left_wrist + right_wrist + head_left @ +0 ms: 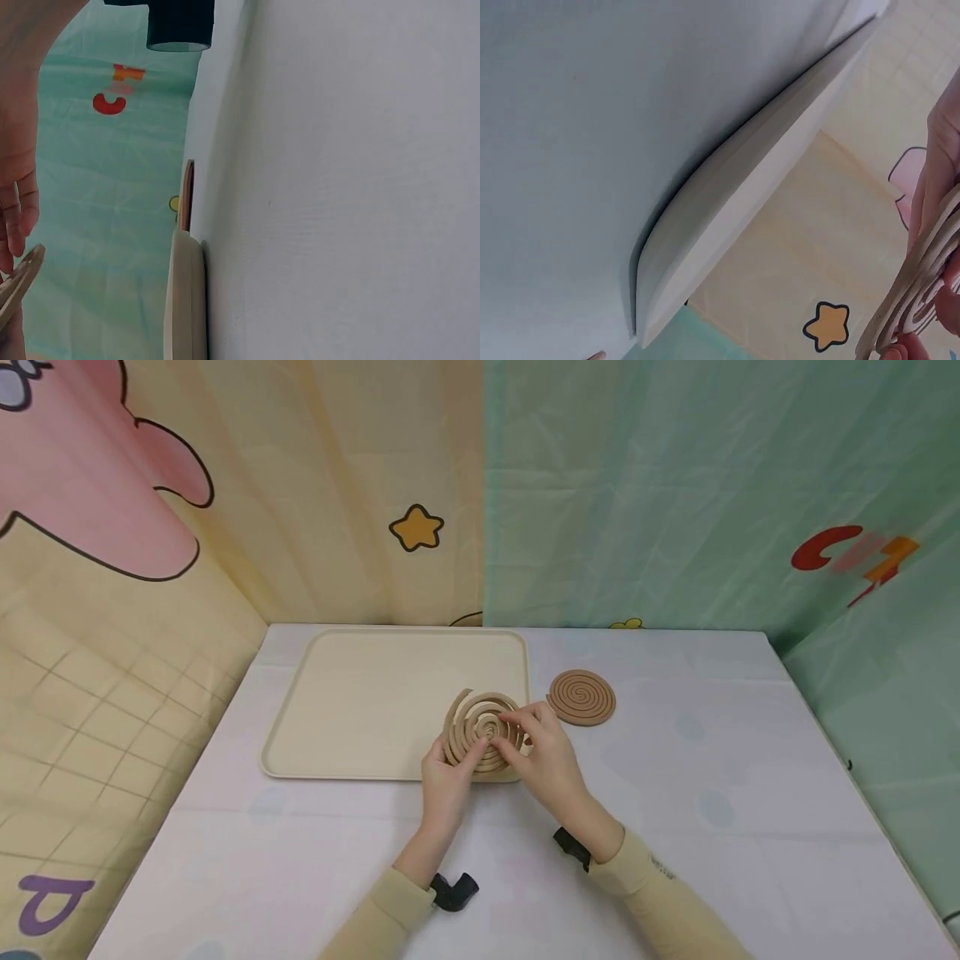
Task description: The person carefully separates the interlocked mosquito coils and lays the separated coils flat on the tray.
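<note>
A light tan mosquito coil [453,737], its outer end standing a little apart from the rings, is held above the tray's near right corner. My left hand [447,785] grips it by the lower left rim, thumb on top. At the coil's middle and right side, my right hand [553,762] pinches the rings between thumb and fingers. Only the edge of the coil [25,279] shows in the left wrist view. From the right wrist, its tilted rings [922,274] appear slightly spread. A browner, flat coil [581,697] lies on the table, right of the tray.
The cream tray [360,706] lies at the back left of the white-covered table [712,760]. Printed curtains [637,485] hang behind and beside the table. A black wrist camera [454,892] sits at my left sleeve, another [572,847] at my right.
</note>
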`<state>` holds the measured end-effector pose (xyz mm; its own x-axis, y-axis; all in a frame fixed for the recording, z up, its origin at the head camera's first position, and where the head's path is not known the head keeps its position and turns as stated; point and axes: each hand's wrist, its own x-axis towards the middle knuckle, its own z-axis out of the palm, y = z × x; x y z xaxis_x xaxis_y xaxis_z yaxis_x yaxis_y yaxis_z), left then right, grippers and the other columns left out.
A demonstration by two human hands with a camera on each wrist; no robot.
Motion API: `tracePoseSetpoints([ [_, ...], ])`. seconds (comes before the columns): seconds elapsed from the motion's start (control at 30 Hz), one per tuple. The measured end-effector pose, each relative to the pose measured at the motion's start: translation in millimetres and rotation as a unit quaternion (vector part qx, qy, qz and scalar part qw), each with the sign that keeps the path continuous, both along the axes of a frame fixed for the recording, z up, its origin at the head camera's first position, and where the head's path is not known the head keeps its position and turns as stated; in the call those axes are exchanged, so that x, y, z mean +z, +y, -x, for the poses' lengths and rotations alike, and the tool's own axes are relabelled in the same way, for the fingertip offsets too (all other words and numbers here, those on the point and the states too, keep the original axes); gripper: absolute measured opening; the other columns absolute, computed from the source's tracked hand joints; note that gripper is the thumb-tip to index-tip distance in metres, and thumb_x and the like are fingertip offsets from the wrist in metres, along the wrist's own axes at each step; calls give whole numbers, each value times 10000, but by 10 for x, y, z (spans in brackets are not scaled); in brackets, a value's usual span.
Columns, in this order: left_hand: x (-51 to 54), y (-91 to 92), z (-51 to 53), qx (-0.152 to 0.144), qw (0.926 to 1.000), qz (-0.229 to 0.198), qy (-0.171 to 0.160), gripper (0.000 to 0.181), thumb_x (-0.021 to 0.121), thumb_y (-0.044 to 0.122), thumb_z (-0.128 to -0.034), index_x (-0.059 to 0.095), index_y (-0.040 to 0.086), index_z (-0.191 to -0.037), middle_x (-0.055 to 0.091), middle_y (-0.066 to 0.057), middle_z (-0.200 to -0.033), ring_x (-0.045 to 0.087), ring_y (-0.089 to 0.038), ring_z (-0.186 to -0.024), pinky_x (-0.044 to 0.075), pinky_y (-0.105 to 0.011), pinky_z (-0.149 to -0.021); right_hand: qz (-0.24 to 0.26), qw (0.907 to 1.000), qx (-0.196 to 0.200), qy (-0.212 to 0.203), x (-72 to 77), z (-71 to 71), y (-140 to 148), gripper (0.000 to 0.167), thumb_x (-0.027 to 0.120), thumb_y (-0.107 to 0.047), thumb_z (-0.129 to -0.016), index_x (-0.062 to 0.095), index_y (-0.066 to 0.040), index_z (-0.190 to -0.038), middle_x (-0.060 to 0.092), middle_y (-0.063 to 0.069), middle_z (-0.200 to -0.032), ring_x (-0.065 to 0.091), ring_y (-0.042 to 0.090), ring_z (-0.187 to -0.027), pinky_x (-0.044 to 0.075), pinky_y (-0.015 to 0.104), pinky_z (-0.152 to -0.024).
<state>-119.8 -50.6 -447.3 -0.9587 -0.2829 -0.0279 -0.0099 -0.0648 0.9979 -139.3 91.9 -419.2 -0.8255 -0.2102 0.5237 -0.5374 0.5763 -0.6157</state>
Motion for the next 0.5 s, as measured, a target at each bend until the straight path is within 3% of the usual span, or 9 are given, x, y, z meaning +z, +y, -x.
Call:
tracePoseSetpoints([
  [0.1,1,8,-18,-28,9999,117,108,378,741,149,-881,625,-9,-1204,698,-175,-1122,681,-181,-998,569,-186,-790,282,9981,88,-532,-1,-15,-28,288,768,-116,-855,692,-41,-1122,565,92,-953,579,172,-831,552,276,-674],
  [0.23,-7,17,-38,-212,9991,173,329,372,699,97,-907,591,-20,-1243,676,-191,-1167,666,-156,-1028,562,-172,-804,637,9891,90,-1328,2,-8,-43,297,737,-171,-892,670,-58,-1158,589,87,-976,626,173,-859,569,232,-702],
  [0.37,-7,15,-56,-761,9948,-342,589,427,643,-6,-918,513,-47,-1322,591,-236,-1279,633,-168,-1124,557,-192,-876,967,9759,114,-1952,10,20,-46,343,731,-217,-900,637,-50,-1184,610,105,-1056,654,203,-917,579,225,-731],
  [0.5,-10,-10,-71,-1351,9855,-701,756,490,577,38,-955,424,-26,-1416,485,-222,-1362,565,-136,-1212,526,-202,-951,1291,9603,114,-2470,8,58,-30,350,728,-195,-900,613,-49,-1196,635,120,-1101,644,236,-975,580,276,-776],
])
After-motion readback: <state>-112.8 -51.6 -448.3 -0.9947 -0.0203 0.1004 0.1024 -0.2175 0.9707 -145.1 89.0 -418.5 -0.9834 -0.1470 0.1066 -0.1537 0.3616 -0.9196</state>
